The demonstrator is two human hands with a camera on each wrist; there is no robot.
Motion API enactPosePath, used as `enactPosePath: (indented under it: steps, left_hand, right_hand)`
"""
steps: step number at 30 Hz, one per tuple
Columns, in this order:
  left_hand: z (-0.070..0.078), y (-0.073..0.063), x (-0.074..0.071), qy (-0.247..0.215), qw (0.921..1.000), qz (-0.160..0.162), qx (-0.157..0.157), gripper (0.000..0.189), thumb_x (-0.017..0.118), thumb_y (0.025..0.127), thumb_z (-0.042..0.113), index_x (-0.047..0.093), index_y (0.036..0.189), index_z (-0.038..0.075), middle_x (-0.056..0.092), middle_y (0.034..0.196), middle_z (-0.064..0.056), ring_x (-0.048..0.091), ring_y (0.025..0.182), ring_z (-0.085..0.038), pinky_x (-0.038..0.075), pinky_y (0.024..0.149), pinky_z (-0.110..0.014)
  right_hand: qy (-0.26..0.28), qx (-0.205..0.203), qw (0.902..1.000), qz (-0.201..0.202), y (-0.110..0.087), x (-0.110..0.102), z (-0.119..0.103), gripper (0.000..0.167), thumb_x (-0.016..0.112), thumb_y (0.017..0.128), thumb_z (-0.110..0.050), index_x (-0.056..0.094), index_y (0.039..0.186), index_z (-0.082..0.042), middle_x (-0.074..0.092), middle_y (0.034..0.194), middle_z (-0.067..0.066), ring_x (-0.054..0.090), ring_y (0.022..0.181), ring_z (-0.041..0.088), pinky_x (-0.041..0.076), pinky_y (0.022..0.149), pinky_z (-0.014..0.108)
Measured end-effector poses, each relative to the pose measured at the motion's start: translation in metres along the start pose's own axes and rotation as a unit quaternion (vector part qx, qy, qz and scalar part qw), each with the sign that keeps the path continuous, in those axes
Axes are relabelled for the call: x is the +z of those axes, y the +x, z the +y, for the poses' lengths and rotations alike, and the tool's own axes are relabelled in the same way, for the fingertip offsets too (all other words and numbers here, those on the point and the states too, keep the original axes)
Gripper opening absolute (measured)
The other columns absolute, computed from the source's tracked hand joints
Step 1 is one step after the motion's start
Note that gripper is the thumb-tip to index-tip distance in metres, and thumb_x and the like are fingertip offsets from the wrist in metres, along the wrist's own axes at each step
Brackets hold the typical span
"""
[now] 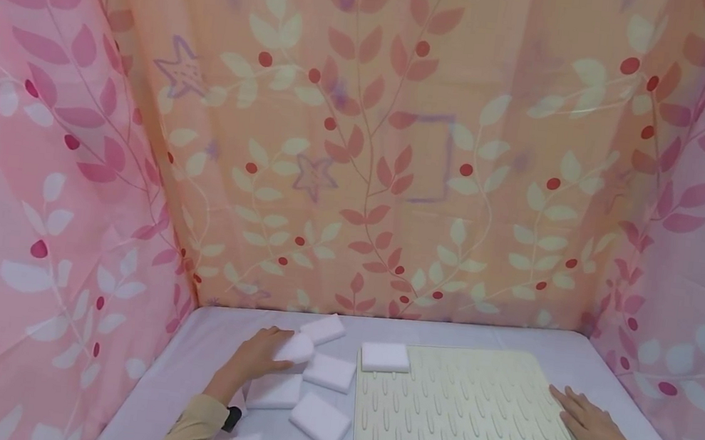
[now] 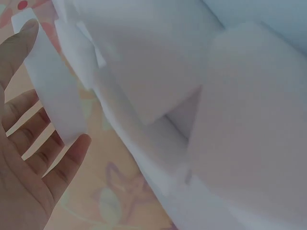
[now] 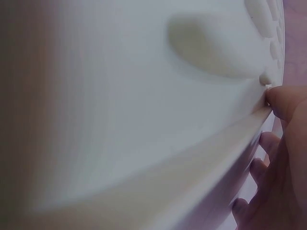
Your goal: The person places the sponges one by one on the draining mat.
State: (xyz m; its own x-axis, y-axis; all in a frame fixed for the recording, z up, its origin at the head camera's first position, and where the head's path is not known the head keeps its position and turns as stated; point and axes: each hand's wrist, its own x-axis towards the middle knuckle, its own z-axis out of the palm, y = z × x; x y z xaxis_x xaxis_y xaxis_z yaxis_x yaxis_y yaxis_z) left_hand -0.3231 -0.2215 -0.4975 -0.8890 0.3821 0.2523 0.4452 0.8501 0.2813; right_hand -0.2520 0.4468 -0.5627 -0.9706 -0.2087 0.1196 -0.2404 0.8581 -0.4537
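Observation:
My left hand (image 1: 256,357) holds a white sponge-like block (image 1: 298,349) among the loose ones. In the left wrist view the thumb presses one end of this block (image 2: 55,86), and the fingertips are at its other end. Beside it lies a cream mat (image 1: 467,422) with rows of long raised bumps. One white block (image 1: 386,358) sits flat on the mat's far left corner. At the mat's right edge rests my right hand (image 1: 592,426), fingers extended; the right wrist view shows a digit touching the mat's rim (image 3: 230,129).
Several white blocks lie loosely left of the mat, including a far one (image 1: 324,329), a middle one (image 1: 328,373) and a nearer one (image 1: 320,419). The table (image 1: 171,373) has a white cover. Leaf-patterned curtains (image 1: 361,142) enclose its back and sides.

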Motion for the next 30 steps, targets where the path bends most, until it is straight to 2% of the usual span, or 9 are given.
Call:
enactPosePath:
  steps: [7,19,30]
  left_hand:
    - [0.017,0.006,0.007,0.001,0.9996,-0.022,0.015,0.068,0.071,0.075,0.048,0.054,0.129,0.01,0.055,0.122,-0.012,0.051,0.112,-0.032,0.044,0.088,-0.05]
    - [0.043,0.018,0.02,0.012,0.9982,-0.029,0.051,0.068,0.068,0.077,0.051,0.052,0.13,0.012,0.055,0.123,-0.008,0.051,0.112,-0.028,0.046,0.085,-0.046]
    - [0.06,0.026,0.034,0.019,0.9969,-0.045,0.061,0.069,0.067,0.076,0.055,0.052,0.131,0.015,0.054,0.124,-0.005,0.052,0.11,-0.024,0.047,0.084,-0.042]
  right_hand:
    - [-0.002,-0.012,0.9999,0.011,-0.001,0.001,0.001,0.051,0.048,0.095,-0.027,0.034,0.141,-0.01,0.032,0.133,0.041,0.027,0.116,0.065,0.011,0.082,0.077]
    - [-0.012,-0.014,0.9997,0.017,-0.001,0.002,0.0,0.051,0.048,0.095,-0.028,0.035,0.141,-0.01,0.034,0.133,0.041,0.029,0.116,0.063,0.013,0.082,0.077]
    - [-0.014,-0.014,0.9997,0.014,0.0,0.001,0.0,0.051,0.046,0.096,-0.028,0.033,0.143,-0.012,0.033,0.133,0.041,0.028,0.116,0.063,0.012,0.082,0.077]
